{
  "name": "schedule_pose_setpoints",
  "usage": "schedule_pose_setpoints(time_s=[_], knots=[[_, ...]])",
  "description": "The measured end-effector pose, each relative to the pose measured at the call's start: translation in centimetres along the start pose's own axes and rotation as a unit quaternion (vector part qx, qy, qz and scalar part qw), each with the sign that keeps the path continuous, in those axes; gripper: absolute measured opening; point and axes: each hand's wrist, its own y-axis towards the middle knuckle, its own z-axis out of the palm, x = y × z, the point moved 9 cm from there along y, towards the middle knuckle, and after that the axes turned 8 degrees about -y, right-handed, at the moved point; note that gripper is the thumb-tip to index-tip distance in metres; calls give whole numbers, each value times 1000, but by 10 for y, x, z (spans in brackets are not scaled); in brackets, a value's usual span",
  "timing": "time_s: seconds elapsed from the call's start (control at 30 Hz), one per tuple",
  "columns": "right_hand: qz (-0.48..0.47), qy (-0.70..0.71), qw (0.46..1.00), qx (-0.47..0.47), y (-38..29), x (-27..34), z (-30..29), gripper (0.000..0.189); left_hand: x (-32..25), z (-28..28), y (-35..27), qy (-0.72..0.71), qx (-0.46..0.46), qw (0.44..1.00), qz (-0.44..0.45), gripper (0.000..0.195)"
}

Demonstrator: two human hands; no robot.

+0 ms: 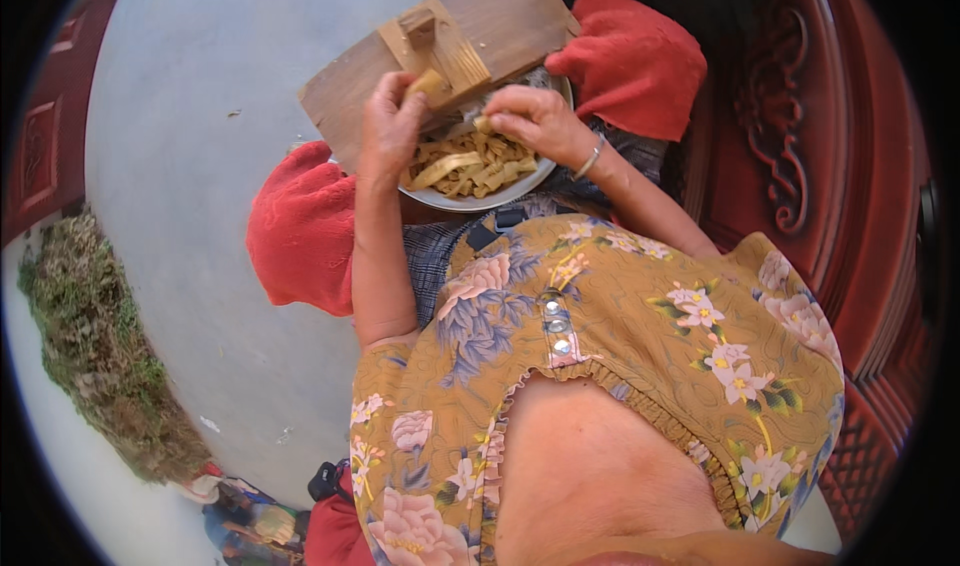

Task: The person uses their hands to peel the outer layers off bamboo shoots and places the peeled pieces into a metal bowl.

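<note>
A round metal basin [480, 204] rests at my lap, holding many yellowish-brown strips and curled pieces [480, 162]. Across its far side lies a wooden board [345, 93] with a raised wooden block [452, 48] fixed on it. My left hand [390, 127] grips a yellowish piece [429, 87] against the near edge of the block. Over the basin, my right hand [536, 119], with a bracelet at its wrist, pinches a small yellowish piece [482, 124] between thumb and fingers. Something clear, like plastic, shows partly under the board; its exact form is unclear.
Red cloths [304, 236] cover both knees. A carved red door or panel [780, 130] stands close on the right. Grey concrete floor [202, 191] extends to the left, with a strip of plants [97, 356] beyond. Another person [247, 525] is at the lower left.
</note>
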Motion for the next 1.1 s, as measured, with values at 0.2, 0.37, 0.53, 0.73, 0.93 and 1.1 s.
schedule_pose_setpoints(time_s=[0.2, 0.37, 0.53, 0.73, 0.93, 1.1], knots=[[-1, -9, 997, -77, -27, 34, -11, 13, 22, 43, -34, 70, 138, 986, -68, 18], [-108, -154, 971, -146, -33, 57, -35, 21, 57, 106, -52, -70, 216, 969, -98, 15], [-53, -207, 972, -99, -32, 31, -18, 19, 68, 135, -58, -158, 203, 949, -184, 6], [-28, -212, 970, -117, -23, 31, -24, 17, 61, 133, -55, -258, 186, 929, -189, 5], [7, -139, 986, -94, -16, 11, -40, 17, 51, 146, -65, -286, 270, 895, -211, 26], [25, -51, 991, -118, -10, -8, -62, 17, 57, 146, -61, -238, 312, 899, -197, 17]])
